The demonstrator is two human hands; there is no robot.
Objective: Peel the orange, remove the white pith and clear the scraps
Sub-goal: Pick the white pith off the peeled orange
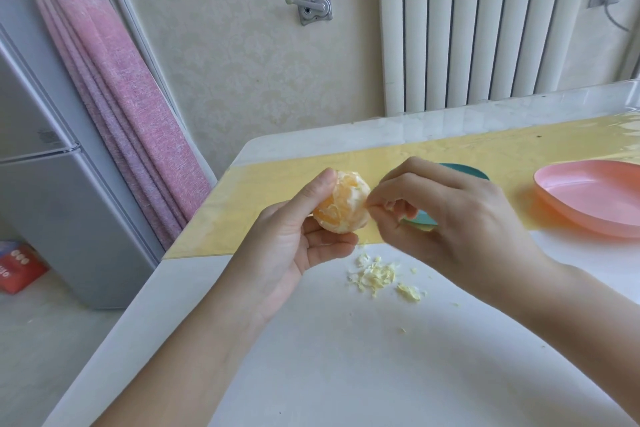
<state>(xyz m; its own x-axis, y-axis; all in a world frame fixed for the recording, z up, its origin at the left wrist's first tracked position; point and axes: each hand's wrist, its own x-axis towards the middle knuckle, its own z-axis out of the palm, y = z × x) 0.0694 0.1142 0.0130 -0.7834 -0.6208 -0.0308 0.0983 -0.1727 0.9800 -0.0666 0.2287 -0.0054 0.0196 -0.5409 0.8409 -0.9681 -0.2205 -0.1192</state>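
L hand [294,239] grips orange [343,204]; R hand [450,215] pinches at it.

orange [343,206]: pale orange flesh, whitish streaks
scraps [377,276]: pale yellow-white, near side
table [346,357]: plain white
mat [270,191]: glossy yellow
plate [588,198]: salmon pink, right
dish [464,172]: teal
curtain [114,80]: pink fading to mauve, left
wallpaper [242,45]: cream, faint damask pattern
radiator [467,28]: white, dark vertical gaps
fridge [52,201]: silver-grey
box [17,267]: red, white dots
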